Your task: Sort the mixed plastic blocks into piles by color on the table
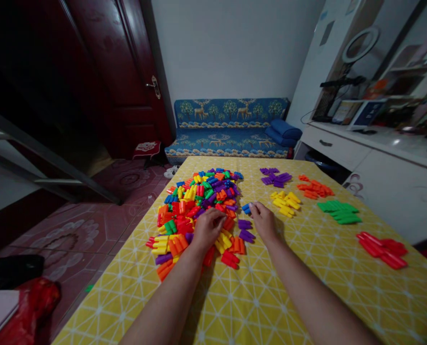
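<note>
A big mixed heap of plastic building blocks [188,211] in several colours lies on the left half of the table. My left hand [208,230] rests over the right side of this heap, fingers curled together; whatever they hold, if anything, is hidden. Just right of the heap, my right hand [263,221] pinches a blue building block [247,209] between thumb and fingers. Two purple blocks [245,230] lie between my hands. Farther right are separate groups of purple blocks [276,178], yellow blocks [286,203], orange blocks [314,188], green blocks [340,212] and red blocks [381,250].
A yellow patterned cloth [256,306] covers the table. Behind it stands a blue sofa [227,136] with deer on its cover. A white cabinet [396,177] is on the right, a dark red door [127,72] at the back left. A red stool [147,149] stands by the door.
</note>
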The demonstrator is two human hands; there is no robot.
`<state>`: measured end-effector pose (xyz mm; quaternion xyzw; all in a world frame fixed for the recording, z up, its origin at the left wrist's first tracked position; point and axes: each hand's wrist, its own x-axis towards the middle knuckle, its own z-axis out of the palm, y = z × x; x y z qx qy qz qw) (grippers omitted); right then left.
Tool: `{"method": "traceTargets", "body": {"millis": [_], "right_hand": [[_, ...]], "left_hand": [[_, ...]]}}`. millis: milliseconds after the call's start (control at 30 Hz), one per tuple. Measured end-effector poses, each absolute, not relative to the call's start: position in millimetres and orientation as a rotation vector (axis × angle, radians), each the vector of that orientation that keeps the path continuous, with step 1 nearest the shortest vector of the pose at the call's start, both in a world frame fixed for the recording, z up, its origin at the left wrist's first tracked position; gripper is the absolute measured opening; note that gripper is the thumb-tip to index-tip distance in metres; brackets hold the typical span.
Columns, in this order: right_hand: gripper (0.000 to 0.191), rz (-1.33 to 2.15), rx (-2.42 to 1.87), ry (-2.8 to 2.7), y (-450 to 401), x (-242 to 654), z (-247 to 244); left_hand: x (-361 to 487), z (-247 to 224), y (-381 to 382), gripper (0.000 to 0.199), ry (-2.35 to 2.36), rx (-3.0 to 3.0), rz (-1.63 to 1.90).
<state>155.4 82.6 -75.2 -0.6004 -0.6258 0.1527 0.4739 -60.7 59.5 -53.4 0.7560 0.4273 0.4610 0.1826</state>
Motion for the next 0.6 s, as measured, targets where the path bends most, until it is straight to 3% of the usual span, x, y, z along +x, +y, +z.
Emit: {"method": "traceTargets", "body": {"millis": [200,333,467,600], "right_hand": [[0.033,0.418,-1.439,-1.322,70.7,161.9,-71.6],[0.021,0.234,-1.778,-1.328,44.9,198.3,-61.0],[0.020,0.061,-2.162,-1.328,23.1,246.1,-48.0],[0.022,-0.013,-2.270,-1.242,19.5,277.2,-47.4]], "left_hand": [[-60.9,-55.0,59.6,0.012,1.191,2.125,1.309],[-61.0,-55.2,59.9,0.012,1.193,2.124,1.299],[-61.1,-54.2,59.5,0.011,1.195,2.127,1.296],[-61.4,-54.3,59.6,0.012,1.203,2.132,1.293]]}}
